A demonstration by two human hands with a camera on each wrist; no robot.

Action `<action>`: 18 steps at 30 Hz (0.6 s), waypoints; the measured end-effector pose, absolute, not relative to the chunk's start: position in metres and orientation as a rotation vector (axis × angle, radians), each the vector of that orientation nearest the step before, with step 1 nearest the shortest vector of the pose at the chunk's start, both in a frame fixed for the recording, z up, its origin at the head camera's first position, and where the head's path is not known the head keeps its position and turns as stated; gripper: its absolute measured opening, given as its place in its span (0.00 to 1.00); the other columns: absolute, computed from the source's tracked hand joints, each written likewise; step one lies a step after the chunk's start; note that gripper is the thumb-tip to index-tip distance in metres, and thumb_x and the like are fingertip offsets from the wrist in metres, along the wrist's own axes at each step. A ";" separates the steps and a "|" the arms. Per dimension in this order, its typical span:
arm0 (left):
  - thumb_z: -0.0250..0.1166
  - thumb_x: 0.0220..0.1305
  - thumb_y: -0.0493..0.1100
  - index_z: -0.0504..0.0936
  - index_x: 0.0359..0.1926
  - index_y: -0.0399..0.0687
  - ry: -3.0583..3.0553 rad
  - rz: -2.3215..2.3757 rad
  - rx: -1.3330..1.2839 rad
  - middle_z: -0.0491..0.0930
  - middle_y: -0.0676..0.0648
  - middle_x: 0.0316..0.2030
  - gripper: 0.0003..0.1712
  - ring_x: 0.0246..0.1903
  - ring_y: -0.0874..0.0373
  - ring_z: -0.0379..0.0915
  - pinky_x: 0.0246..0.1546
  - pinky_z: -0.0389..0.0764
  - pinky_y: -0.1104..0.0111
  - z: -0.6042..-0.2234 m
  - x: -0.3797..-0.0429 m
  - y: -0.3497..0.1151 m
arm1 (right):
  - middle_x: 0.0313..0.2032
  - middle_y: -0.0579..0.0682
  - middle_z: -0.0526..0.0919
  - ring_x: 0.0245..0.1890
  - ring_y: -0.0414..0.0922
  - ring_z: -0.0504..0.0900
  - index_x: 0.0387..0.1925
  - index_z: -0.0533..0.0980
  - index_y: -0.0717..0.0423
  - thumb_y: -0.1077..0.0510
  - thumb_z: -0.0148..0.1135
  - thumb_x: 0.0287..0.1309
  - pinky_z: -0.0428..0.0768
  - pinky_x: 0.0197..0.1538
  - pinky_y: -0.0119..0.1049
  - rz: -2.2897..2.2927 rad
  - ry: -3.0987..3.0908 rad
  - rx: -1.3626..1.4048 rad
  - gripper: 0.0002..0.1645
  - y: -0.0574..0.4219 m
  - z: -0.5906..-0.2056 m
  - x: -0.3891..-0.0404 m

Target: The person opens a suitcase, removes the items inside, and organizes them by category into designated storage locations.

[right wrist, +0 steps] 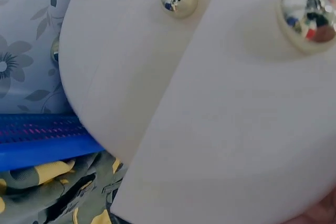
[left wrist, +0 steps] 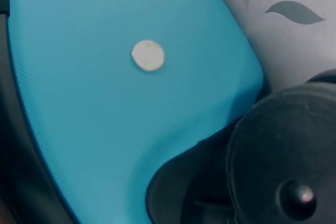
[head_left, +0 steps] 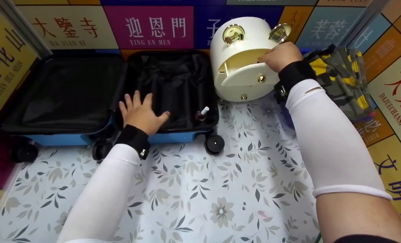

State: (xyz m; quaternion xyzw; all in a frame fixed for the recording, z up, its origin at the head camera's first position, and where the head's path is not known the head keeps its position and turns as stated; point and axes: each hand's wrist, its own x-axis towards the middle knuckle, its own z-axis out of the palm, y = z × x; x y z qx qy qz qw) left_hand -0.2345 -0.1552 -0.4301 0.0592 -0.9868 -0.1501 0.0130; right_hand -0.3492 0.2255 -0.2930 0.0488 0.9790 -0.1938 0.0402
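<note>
My left hand (head_left: 141, 114) is spread, palm down, over the front edge of the open black-lined suitcase (head_left: 170, 137). Inside that half, a small dark bottle with a white cap (head_left: 202, 114), like nail polish, lies at the front right corner. My right hand (head_left: 283, 57) grips the upper edge of a pulled-out drawer (head_left: 244, 77) in a round white cabinet (head_left: 220, 54) with gold knobs. The drawer front (right wrist: 226, 129) fills much of the right wrist view, fingers (right wrist: 317, 214) at its lower right edge. Most of the drawer's inside is hidden.
The suitcase's other half (head_left: 65, 98) lies at the left, with black wheels (head_left: 215, 144) along the front. A blue basket (right wrist: 47, 150) at the right holds camouflage cloth (head_left: 345, 81). Printed panels (head_left: 149, 27) stand behind; a floral sheet (head_left: 220, 189) covers the surface.
</note>
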 end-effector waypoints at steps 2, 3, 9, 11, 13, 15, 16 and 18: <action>0.50 0.48 0.80 0.52 0.71 0.60 -3.073 -0.474 0.187 0.38 0.39 0.73 0.54 0.70 0.36 0.21 0.65 0.25 0.42 -0.431 -0.235 -0.156 | 0.49 0.56 0.79 0.42 0.49 0.73 0.46 0.81 0.56 0.38 0.52 0.56 0.69 0.37 0.34 -0.529 2.987 0.112 0.29 0.228 -0.293 -0.352; 0.51 0.48 0.79 0.52 0.71 0.59 -3.072 -0.478 0.190 0.38 0.39 0.73 0.54 0.70 0.36 0.21 0.65 0.25 0.42 -0.431 -0.235 -0.156 | 0.49 0.57 0.79 0.42 0.50 0.73 0.44 0.80 0.58 0.38 0.51 0.56 0.68 0.36 0.34 -0.495 2.982 0.085 0.30 0.230 -0.293 -0.354; 0.49 0.47 0.81 0.52 0.71 0.60 -3.074 -0.480 0.188 0.38 0.39 0.73 0.55 0.70 0.37 0.20 0.65 0.24 0.42 -0.430 -0.235 -0.155 | 0.52 0.63 0.76 0.47 0.56 0.72 0.43 0.78 0.64 0.40 0.43 0.58 0.71 0.48 0.45 -0.381 2.967 -0.039 0.33 0.234 -0.295 -0.359; 0.49 0.47 0.81 0.52 0.71 0.60 -3.074 -0.480 0.187 0.38 0.39 0.73 0.56 0.70 0.37 0.19 0.65 0.24 0.42 -0.429 -0.235 -0.155 | 0.53 0.60 0.76 0.49 0.54 0.73 0.42 0.79 0.59 0.39 0.41 0.58 0.70 0.53 0.45 -0.474 2.974 0.045 0.31 0.234 -0.298 -0.355; 0.51 0.47 0.80 0.52 0.71 0.60 -3.071 -0.485 0.189 0.38 0.39 0.73 0.55 0.70 0.37 0.19 0.65 0.24 0.42 -0.429 -0.235 -0.154 | 0.44 0.56 0.80 0.44 0.51 0.74 0.34 0.79 0.55 0.38 0.40 0.58 0.71 0.48 0.42 -0.635 3.003 0.176 0.29 0.233 -0.302 -0.351; 0.52 0.48 0.78 0.52 0.71 0.60 -3.069 -0.489 0.191 0.38 0.39 0.73 0.54 0.70 0.37 0.19 0.65 0.24 0.42 -0.429 -0.236 -0.154 | 0.32 0.53 0.80 0.38 0.49 0.75 0.25 0.76 0.54 0.36 0.39 0.59 0.71 0.41 0.38 -0.784 3.083 0.246 0.30 0.232 -0.309 -0.346; 0.53 0.49 0.77 0.52 0.71 0.60 -3.068 -0.491 0.191 0.37 0.39 0.73 0.53 0.70 0.37 0.19 0.65 0.24 0.42 -0.429 -0.236 -0.153 | 0.28 0.52 0.78 0.35 0.48 0.75 0.22 0.74 0.53 0.34 0.39 0.60 0.70 0.38 0.37 -0.852 3.139 0.259 0.31 0.230 -0.314 -0.343; 0.53 0.49 0.77 0.52 0.71 0.59 -3.065 -0.494 0.187 0.38 0.39 0.73 0.53 0.70 0.37 0.19 0.65 0.24 0.42 -0.428 -0.236 -0.152 | 0.23 0.51 0.77 0.32 0.48 0.75 0.19 0.74 0.52 0.34 0.40 0.61 0.70 0.35 0.37 -0.993 3.285 0.187 0.32 0.227 -0.325 -0.338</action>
